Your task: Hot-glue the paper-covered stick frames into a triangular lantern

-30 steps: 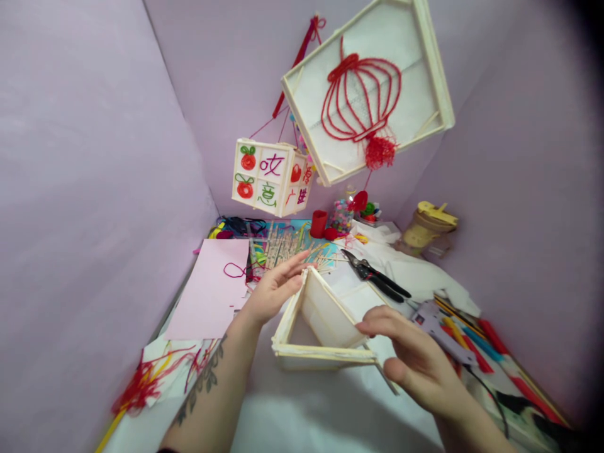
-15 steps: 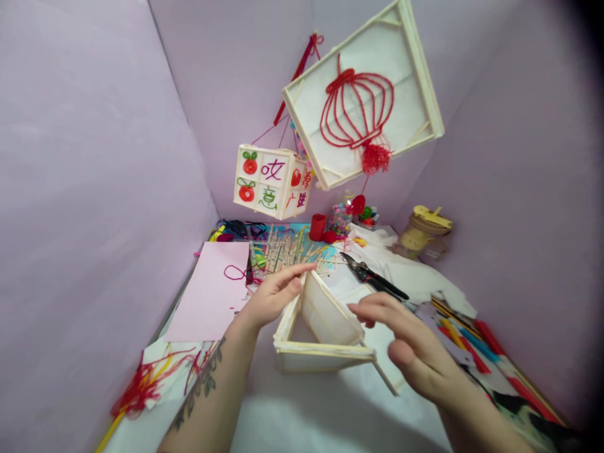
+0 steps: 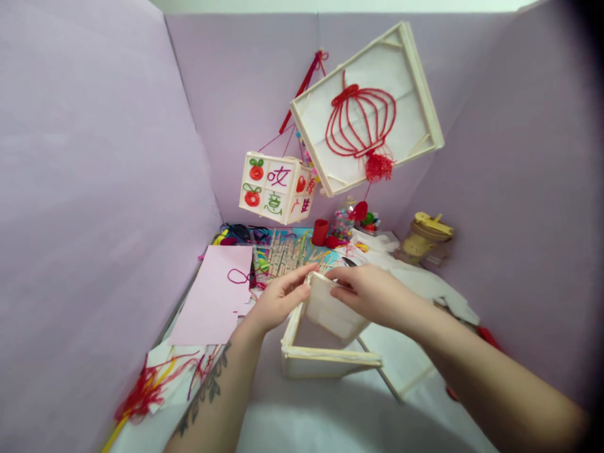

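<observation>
A box-shaped stick frame (image 3: 333,357) with white paper sides stands on the table in front of me, its top uncovered. At its far corner, my left hand (image 3: 278,302) grips the sticks between thumb and fingers. My right hand (image 3: 370,289) pinches the upper edge of the frame's slanted white panel (image 3: 328,311), close to the same corner. The fingers of both hands nearly meet there. To the right of the box, another flat white panel (image 3: 401,362) lies on the table, partly under my right forearm.
A finished lantern (image 3: 268,185) and a panel with a red lantern design (image 3: 363,119) hang above. Pink paper (image 3: 212,296) and red yarn (image 3: 144,387) lie left. Behind are loose sticks (image 3: 287,255), a red cup (image 3: 319,233) and a yellow-lidded container (image 3: 425,236). Purple walls enclose the table.
My right hand has moved left and closed on the edge of the slanted panel. My left hand stays at the corner. The camera view has tilted up slightly.
</observation>
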Available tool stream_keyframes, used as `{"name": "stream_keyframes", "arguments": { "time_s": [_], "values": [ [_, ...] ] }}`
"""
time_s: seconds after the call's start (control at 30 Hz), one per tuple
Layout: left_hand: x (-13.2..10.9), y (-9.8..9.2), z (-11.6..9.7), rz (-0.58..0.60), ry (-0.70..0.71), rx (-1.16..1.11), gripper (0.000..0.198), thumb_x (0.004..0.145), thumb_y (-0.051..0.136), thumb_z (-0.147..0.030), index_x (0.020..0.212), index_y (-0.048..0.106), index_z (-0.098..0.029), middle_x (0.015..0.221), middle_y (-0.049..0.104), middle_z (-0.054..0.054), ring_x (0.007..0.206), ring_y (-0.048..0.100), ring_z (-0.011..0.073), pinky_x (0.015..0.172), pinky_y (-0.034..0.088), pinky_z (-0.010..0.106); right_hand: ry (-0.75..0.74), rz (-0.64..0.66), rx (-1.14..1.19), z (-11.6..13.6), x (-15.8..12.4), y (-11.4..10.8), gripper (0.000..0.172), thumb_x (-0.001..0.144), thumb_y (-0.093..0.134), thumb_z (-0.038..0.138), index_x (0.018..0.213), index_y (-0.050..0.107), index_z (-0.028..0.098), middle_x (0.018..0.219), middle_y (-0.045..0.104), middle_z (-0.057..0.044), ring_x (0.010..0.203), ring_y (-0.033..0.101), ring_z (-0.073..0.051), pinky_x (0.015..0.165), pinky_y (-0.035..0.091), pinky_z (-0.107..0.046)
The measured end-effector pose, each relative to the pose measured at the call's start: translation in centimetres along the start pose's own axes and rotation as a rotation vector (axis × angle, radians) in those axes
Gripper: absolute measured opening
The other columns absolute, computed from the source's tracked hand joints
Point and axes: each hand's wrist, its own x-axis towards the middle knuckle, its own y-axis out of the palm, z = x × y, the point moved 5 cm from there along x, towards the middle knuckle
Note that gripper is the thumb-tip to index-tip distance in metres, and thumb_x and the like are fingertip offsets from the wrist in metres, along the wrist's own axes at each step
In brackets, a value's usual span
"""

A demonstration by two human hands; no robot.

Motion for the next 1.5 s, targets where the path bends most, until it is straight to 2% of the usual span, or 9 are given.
{"name": "stream_keyframes", "arguments": {
  "time_s": [0.13, 0.37, 0.97, 1.1, 1.17, 1.23, 1.33, 1.43, 1.5],
  "values": [
    [-0.2, -0.1, -0.8, 0.013, 0.014, 0.093, 0.045, 0.089, 0.057, -0.033, 0.132, 0.055, -0.019, 0.133, 0.059, 0.010, 0.126, 0.051, 0.0266, 0.106, 0.040, 0.041, -0.084, -0.037, 0.082, -0.4, 1.0, -0.2, 0.029, 0.084, 0.050, 0.013, 0.099, 0.072, 0.021, 0.091, 0.075, -0.004, 0.081, 0.067, -0.019, 0.068, 0.044, -0.026],
    [-1.0, -0.8, -1.7, -0.010, -0.006, 0.281, 0.047, 0.090, 0.054, -0.030, 0.136, 0.051, -0.020, 0.135, 0.058, 0.009, 0.126, 0.050, 0.0268, 0.106, 0.040, 0.041, -0.180, -0.034, 0.152, -0.5, 3.2, 0.3, 0.029, 0.083, 0.053, 0.011, 0.102, 0.073, 0.020, 0.097, 0.076, -0.004, 0.090, 0.068, -0.020, 0.078, 0.047, -0.027],
    [-1.1, -1.0, -1.8, -0.027, 0.021, 0.424, 0.042, 0.092, 0.050, -0.034, 0.133, 0.054, -0.025, 0.136, 0.056, 0.006, 0.124, 0.052, 0.0237, 0.101, 0.043, 0.035, -0.150, -0.030, 0.135, 0.6, 2.5, 0.2, 0.026, 0.085, 0.052, 0.014, 0.099, 0.073, 0.019, 0.092, 0.076, -0.006, 0.084, 0.068, -0.021, 0.072, 0.046, -0.028],
    [-1.0, -1.0, -2.0, -0.027, 0.029, 0.477, 0.040, 0.092, 0.050, -0.034, 0.130, 0.057, -0.026, 0.133, 0.059, 0.006, 0.123, 0.053, 0.0240, 0.100, 0.044, 0.035, -0.149, -0.230, 0.170, -2.0, 0.3, -1.9, 0.029, 0.085, 0.056, 0.025, 0.111, 0.067, 0.018, 0.110, 0.071, -0.008, 0.100, 0.064, -0.023, 0.083, 0.048, -0.033],
    [-0.9, -1.1, -2.0, -0.025, 0.027, 0.488, 0.040, 0.092, 0.049, -0.035, 0.130, 0.058, -0.025, 0.133, 0.059, 0.006, 0.123, 0.053, 0.0241, 0.099, 0.045, 0.034, -0.007, -0.333, 0.167, -4.8, -2.0, -2.0, 0.023, 0.088, 0.051, 0.028, 0.098, 0.069, 0.019, 0.093, 0.072, -0.007, 0.083, 0.065, -0.021, 0.071, 0.049, -0.032],
    [-0.9, -1.1, -2.0, -0.018, 0.019, 0.488, 0.040, 0.092, 0.049, -0.035, 0.130, 0.058, -0.025, 0.133, 0.059, 0.007, 0.123, 0.053, 0.0241, 0.099, 0.045, 0.034, 0.099, -0.245, 0.209, -7.1, -4.6, 0.0, 0.023, 0.089, 0.049, 0.030, 0.083, 0.068, 0.020, 0.076, 0.070, -0.005, 0.068, 0.063, -0.019, 0.061, 0.048, -0.030],
    [-0.9, -1.1, -1.8, -0.013, 0.011, 0.480, 0.040, 0.092, 0.049, -0.037, 0.130, 0.057, -0.026, 0.134, 0.058, 0.006, 0.124, 0.053, 0.0244, 0.098, 0.046, 0.034, 0.139, -0.163, 0.441, -8.5, -8.4, 4.8, 0.025, 0.092, 0.047, 0.033, 0.090, 0.068, 0.020, 0.084, 0.070, -0.006, 0.075, 0.065, -0.019, 0.065, 0.052, -0.030],
    [-0.8, -1.1, -1.7, -0.018, 0.011, 0.475, 0.041, 0.092, 0.049, -0.038, 0.130, 0.057, -0.027, 0.135, 0.058, 0.006, 0.125, 0.051, 0.0252, 0.098, 0.046, 0.035, 0.015, -0.061, 0.654, -6.8, -10.5, 9.6, 0.028, 0.088, 0.057, 0.032, 0.113, 0.063, 0.021, 0.105, 0.066, -0.009, 0.087, 0.065, -0.019, 0.066, 0.052, -0.028],
    [-0.9, -1.1, -1.6, -0.023, 0.017, 0.475, 0.041, 0.092, 0.050, -0.039, 0.130, 0.057, -0.026, 0.135, 0.058, 0.006, 0.126, 0.051, 0.0255, 0.098, 0.046, 0.035, -0.019, -0.037, 0.704, -5.2, -10.8, 11.8, 0.026, 0.085, 0.060, 0.027, 0.110, 0.063, 0.020, 0.104, 0.064, -0.009, 0.084, 0.063, -0.019, 0.065, 0.052, -0.028]
  ]
}}
